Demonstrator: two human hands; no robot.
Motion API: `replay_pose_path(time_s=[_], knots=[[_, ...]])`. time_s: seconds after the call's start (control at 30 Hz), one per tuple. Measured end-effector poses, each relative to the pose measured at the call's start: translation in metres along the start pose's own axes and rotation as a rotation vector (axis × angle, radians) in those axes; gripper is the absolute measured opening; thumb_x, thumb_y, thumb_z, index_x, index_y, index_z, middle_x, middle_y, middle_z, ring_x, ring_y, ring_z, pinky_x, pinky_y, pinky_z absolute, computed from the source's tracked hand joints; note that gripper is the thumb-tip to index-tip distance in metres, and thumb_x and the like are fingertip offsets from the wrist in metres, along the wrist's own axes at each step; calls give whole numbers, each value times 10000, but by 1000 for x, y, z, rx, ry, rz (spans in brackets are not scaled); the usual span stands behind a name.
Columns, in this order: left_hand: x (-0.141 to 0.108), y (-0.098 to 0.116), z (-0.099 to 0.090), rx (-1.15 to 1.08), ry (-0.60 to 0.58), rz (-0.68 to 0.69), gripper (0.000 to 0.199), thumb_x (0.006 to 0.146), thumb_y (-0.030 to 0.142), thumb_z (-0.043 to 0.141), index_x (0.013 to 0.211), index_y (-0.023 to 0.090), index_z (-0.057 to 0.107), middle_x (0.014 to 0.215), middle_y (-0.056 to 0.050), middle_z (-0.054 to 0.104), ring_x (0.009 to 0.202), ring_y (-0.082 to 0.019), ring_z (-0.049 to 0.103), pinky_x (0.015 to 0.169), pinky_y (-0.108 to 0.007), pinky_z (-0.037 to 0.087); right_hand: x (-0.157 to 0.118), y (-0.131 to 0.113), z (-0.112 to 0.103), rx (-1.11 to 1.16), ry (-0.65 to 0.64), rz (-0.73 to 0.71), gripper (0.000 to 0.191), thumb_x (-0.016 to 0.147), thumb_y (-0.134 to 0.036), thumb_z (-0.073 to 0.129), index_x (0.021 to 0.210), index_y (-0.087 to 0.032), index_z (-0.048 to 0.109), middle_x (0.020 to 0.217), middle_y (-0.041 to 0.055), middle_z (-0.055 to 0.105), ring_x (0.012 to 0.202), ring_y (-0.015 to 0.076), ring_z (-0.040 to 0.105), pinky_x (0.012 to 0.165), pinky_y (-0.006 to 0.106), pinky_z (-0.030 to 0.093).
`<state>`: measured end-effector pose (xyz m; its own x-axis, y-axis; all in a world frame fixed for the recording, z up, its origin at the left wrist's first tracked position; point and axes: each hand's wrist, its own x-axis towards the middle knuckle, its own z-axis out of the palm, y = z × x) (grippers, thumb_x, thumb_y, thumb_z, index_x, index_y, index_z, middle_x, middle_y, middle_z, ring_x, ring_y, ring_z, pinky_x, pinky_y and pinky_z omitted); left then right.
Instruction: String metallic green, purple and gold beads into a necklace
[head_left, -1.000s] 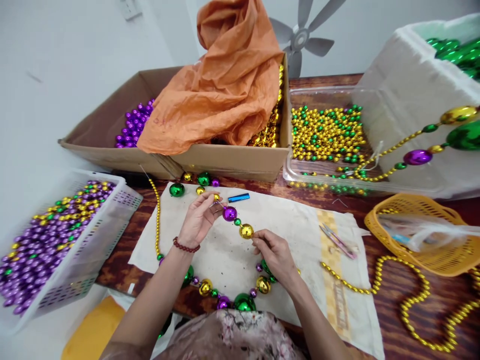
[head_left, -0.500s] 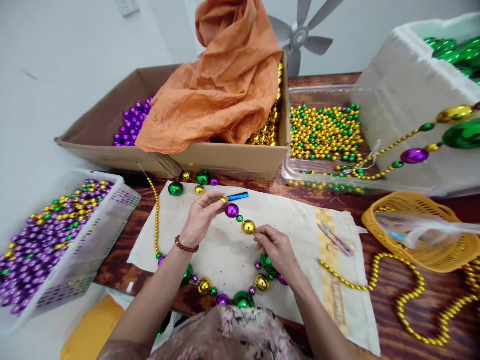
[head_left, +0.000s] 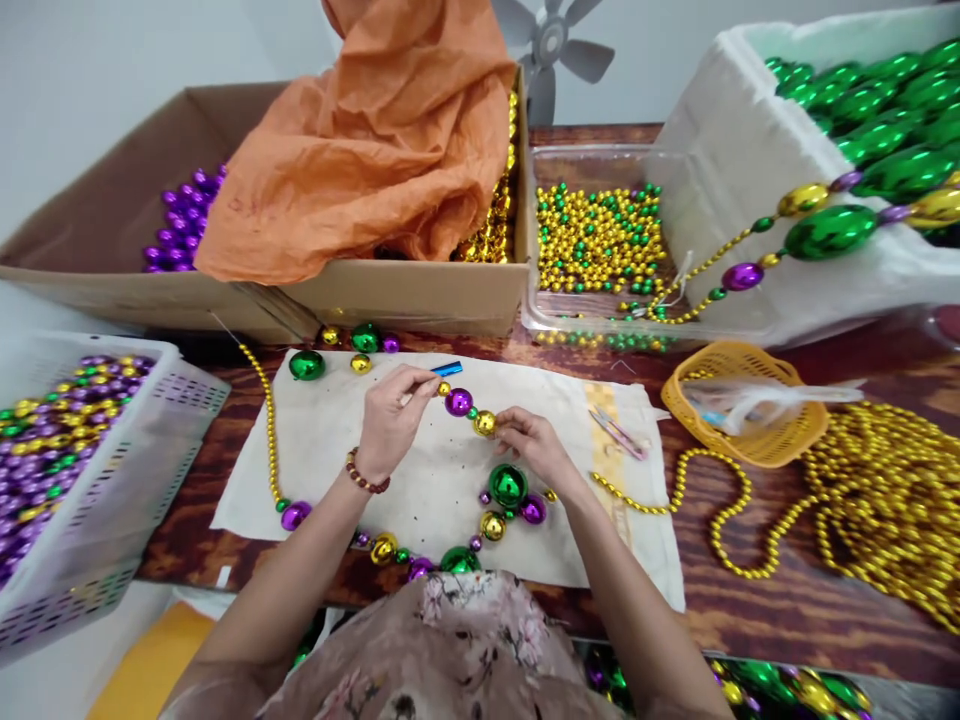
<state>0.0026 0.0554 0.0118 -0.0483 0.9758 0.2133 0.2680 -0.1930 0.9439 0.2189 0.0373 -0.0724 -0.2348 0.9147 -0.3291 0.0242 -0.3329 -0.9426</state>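
A short strand of shiny beads [head_left: 459, 402], with small gold, purple, small green and larger gold beads, hangs between my hands above the white cloth [head_left: 427, 490]. My left hand [head_left: 391, 420] pinches its left end, by the small gold bead. At the other end, the fingers of my right hand [head_left: 534, 445] close against the larger gold bead [head_left: 485, 423]; any thread there is too fine to see. Below lies a longer bead necklace [head_left: 383, 548] of green, gold and purple balls, curving past my left forearm to a string of small gold beads [head_left: 270, 430].
Loose beads [head_left: 306, 365] and a blue object [head_left: 448, 369] lie at the cloth's back. Pink-handled snips [head_left: 619, 435] rest on its right. Around stand a cardboard box [head_left: 420, 300], white basket [head_left: 169, 400], clear tray [head_left: 540, 318], foam box [head_left: 697, 130] and yellow basket [head_left: 679, 400].
The view has swung right, showing more of the gold bead pile. Both hands still hold the strand; the right fingers now sit higher against the gold bead.
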Motion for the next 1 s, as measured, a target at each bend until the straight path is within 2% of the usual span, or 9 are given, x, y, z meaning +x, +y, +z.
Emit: replay_pose_path(time_s=[0.13, 0.3, 0.43, 0.53, 0.63, 0.7, 0.77, 0.9, 1.0], knots=[[-2, 9, -2, 180, -27, 150, 83, 867, 201, 677, 799, 219, 721, 760, -24, 663, 747, -183, 574, 765, -297, 439, 2, 7, -3, -89, -9, -18, 167, 783, -259, 579, 912, -179, 648, 788, 5, 735, 596, 132, 680, 549, 212, 469], [-3, 23, -17, 431, 29, 363, 154, 948, 215, 557, 810, 203, 625, 751, -20, 633, 712, -161, 563, 705, -286, 429, 3, 3, -5, -395, -5, -109, 142, 860, -214, 563, 949, -196, 673, 838, 9, 747, 658, 148, 705, 657, 247, 500], [-3, 39, -28, 527, 54, 491, 138, 968, 197, 544, 842, 198, 600, 748, -12, 632, 712, -144, 581, 691, -271, 445, 0, -29, 7, -425, 20, -308, 173, 945, -265, 535, 984, -197, 689, 943, 32, 740, 688, 147, 715, 663, 250, 496], [-2, 53, -31, 540, 61, 533, 121, 967, 192, 555, 859, 194, 608, 762, -17, 639, 724, -141, 595, 690, -270, 457, -1, -57, 24, -459, -65, -519, 199, 977, -276, 545, 1094, -206, 690, 1101, 59, 723, 839, 164, 723, 749, 261, 510], [-2, 67, -32, 516, 76, 568, 126, 965, 197, 564, 851, 191, 618, 759, -18, 643, 720, -141, 597, 688, -274, 469, 2, -71, 40, -681, -160, -590, 186, 979, -204, 555, 1088, -205, 704, 1112, 69, 733, 987, 198, 696, 838, 285, 488], [-3, 73, -33, 474, 93, 558, 133, 962, 204, 577, 839, 191, 627, 750, -13, 643, 717, -138, 599, 690, -275, 479, 5, -72, 46, -794, -199, -556, 167, 982, -184, 549, 1016, -197, 712, 1047, 64, 747, 940, 201, 693, 801, 290, 476], [-3, 75, -35, 362, 117, 507, 121, 965, 221, 583, 863, 194, 641, 763, -10, 647, 720, -134, 620, 691, -276, 495, 6, -71, 48, -780, -227, -524, 173, 988, -174, 528, 952, -190, 696, 934, 44, 747, 829, 177, 685, 745, 280, 465], [-3, 62, -38, -7, 165, 279, 196, 1016, 308, 503, 1087, 212, 659, 941, -34, 689, 765, -132, 688, 741, -298, 560, 4, -88, 41, -343, -251, -520, 181, 990, -222, 488, 890, -180, 632, 773, 8, 689, 677, 118, 649, 649, 231, 483], [-5, 42, -30, -82, -55, 106, 259, 961, 360, 597, 1169, 222, 665, 1048, -59, 715, 916, -169, 699, 854, -335, 568, -2, -118, 37, -79, -292, -515, 179, 970, -298, 530, 895, -170, 629, 768, 5, 669, 624, 97, 641, 544, 195, 474]])
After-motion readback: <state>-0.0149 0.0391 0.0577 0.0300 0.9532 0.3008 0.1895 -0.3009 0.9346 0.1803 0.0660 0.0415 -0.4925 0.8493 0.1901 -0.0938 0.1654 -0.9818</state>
